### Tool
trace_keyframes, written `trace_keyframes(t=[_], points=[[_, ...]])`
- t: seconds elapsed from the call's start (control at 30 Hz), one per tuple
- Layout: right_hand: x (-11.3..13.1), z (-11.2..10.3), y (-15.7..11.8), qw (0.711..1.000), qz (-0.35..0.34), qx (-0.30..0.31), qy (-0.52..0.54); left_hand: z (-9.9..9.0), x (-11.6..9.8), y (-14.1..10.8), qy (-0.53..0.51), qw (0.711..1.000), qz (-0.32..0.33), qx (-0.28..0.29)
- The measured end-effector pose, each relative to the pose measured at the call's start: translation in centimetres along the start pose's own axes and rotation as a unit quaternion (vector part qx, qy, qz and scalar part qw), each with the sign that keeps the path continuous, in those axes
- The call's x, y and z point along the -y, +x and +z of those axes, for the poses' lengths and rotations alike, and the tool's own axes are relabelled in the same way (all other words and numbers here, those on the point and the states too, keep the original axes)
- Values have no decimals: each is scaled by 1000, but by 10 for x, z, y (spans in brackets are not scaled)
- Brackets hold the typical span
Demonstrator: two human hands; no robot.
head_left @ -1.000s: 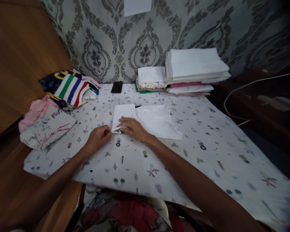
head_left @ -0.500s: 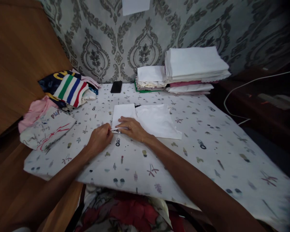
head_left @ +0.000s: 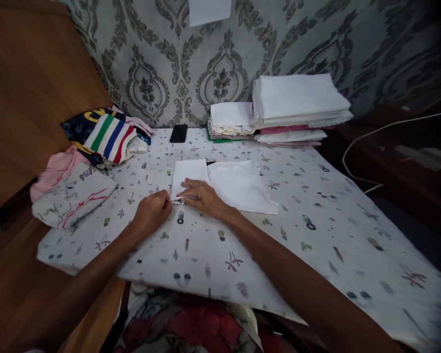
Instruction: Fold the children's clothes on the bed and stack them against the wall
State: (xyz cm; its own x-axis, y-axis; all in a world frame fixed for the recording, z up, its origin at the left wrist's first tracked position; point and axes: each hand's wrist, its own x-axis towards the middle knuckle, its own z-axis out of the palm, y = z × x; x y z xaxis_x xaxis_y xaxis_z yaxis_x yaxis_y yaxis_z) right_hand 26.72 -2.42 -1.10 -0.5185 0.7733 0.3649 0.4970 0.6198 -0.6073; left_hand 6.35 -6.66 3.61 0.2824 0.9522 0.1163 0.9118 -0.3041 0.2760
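A white garment (head_left: 237,185) lies partly folded on the patterned sheet, its left part doubled over into a narrow panel. Some dark print shows at the near edge under the fold. My left hand (head_left: 153,211) is closed, pinching the near left corner of the white cloth between thumb and fingers. On the same near edge, my right hand (head_left: 201,197) grips the fold, its fingers over the top and the thumb lower down. The fingertips of both hands are partly hidden by the cloth.
Loose clothes, including a striped garment (head_left: 110,138) and a grey printed one (head_left: 75,196), are heaped at the left. A black phone (head_left: 178,133) lies near the wall. Stacks of folded white cloth (head_left: 301,98) stand at the back right. A white cable (head_left: 353,142) hangs beyond the right edge.
The camera view has shifted very slightly. Both hands keep nearly the same hold on the near edge of the white garment.
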Motion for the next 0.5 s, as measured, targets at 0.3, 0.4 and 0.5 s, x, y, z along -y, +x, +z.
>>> trace_keyframes(t=[0.3,0.4,0.5], points=[[23,1,-3,992,-40,-38,-112,-8,19,8,-164,984,42,55],[40,6,-1,986,-66,-52,-144,-7,23,11,-184,980,44,69],[47,14,2,983,-56,-45,-168,-5,24,12,-167,983,51,57]])
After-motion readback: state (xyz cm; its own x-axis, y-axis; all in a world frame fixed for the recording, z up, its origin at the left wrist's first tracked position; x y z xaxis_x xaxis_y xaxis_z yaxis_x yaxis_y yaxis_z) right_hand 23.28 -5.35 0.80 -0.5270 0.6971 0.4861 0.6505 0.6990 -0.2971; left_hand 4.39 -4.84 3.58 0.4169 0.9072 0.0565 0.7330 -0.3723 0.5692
